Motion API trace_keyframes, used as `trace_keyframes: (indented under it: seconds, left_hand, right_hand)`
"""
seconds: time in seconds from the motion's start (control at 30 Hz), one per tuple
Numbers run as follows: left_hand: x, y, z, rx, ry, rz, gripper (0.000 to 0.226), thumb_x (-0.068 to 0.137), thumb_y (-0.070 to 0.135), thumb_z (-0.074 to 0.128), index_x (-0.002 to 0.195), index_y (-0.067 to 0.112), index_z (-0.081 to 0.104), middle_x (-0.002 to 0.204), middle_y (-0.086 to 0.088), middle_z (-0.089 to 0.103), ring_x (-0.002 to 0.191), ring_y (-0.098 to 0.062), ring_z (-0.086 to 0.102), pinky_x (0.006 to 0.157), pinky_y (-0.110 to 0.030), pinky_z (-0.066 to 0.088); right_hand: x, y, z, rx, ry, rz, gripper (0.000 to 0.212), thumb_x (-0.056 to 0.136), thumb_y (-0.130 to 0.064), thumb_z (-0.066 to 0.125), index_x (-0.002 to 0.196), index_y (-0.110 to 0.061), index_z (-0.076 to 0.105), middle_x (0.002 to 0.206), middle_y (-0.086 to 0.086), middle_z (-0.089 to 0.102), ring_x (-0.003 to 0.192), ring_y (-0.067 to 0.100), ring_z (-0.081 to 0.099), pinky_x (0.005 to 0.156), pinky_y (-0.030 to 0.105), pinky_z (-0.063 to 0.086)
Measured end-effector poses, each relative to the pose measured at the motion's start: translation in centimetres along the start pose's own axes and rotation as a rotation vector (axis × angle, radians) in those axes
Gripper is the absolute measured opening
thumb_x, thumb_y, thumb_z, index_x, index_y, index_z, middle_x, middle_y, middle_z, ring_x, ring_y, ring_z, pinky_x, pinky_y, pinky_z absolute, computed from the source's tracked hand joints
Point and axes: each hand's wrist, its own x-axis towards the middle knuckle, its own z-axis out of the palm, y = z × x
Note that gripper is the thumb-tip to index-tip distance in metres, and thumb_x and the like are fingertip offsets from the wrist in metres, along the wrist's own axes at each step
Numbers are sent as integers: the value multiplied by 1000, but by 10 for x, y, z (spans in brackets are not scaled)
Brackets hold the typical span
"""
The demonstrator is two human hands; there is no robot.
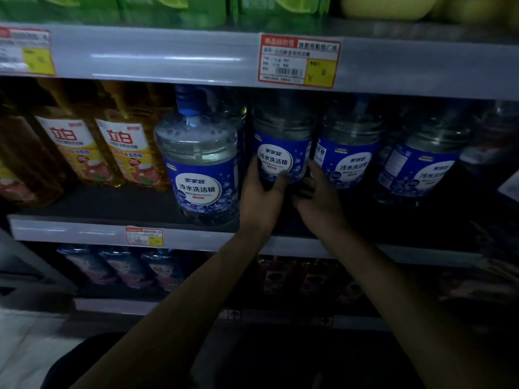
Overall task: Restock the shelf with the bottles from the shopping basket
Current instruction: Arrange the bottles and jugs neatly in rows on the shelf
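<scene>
The clear plastic detergent bottle with the blue label [280, 153] sits on the middle shelf [112, 234], second in the front row of like bottles, and we have both hands on it. Our left hand [262, 192] wraps its lower left side, thumb across the label, closed around the body. Our right hand [316, 197] is at its lower right, fingers curled in the dark gap beside the next bottle; whether it truly grips or only steadies, we cannot tell.

Left of it stands another clear blue-labelled bottle with a blue cap [199, 161], set nearer the shelf edge than the rest. To the right, two more of the same kind [348, 155] [421, 169] fill the row, with further ones dim behind. The amber bottles with yellow and white labels [120, 147] occupy the left part of the same shelf, and in front of them the dark shelf floor lies bare.

We judge the restocking well under way: the blue row looks nearly full across the front, and the bottle in hand appears to be getting seated or straightened in its slot. What is left we cannot count, since the shopping basket is not clearly visible; the dark shape at the bottom of the view may be it, but its contents are hidden. The forward bottle on the left may want pushing back into line
</scene>
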Motion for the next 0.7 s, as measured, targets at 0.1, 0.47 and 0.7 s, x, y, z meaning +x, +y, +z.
trace_keyframes:
  seconds: [0.1, 0.47, 0.7]
  left_hand:
    - [8, 3, 3, -30, 18, 31, 67, 90, 34, 65, 153, 29, 40, 145, 8, 58, 130, -8, 56, 110, -43, 50]
    - [3, 8, 4, -165, -13, -42, 74, 84, 28, 66, 153, 35, 41, 138, 10, 63, 124, -10, 61, 108, -42, 51]
    - [-36, 19, 1, -172, -45, -21, 69, 88, 29, 64, 150, 43, 39, 139, 14, 61, 125, -8, 60, 109, -43, 50]
  right_hand:
    - [7, -2, 3, 8, 7, -18, 92, 87, 6, 60, 158, -40, 24, 157, -5, 43, 142, 16, 42, 113, 42, 43]
    - [9, -12, -7, 183, 48, -17, 86, 79, 25, 49, 150, -23, 45, 132, -5, 64, 113, -6, 61, 86, 16, 56]
    - [-9, -2, -22, 142, 56, -47, 79, 79, 21, 55, 145, -23, 48, 122, 2, 71, 114, 15, 67, 92, 32, 58]
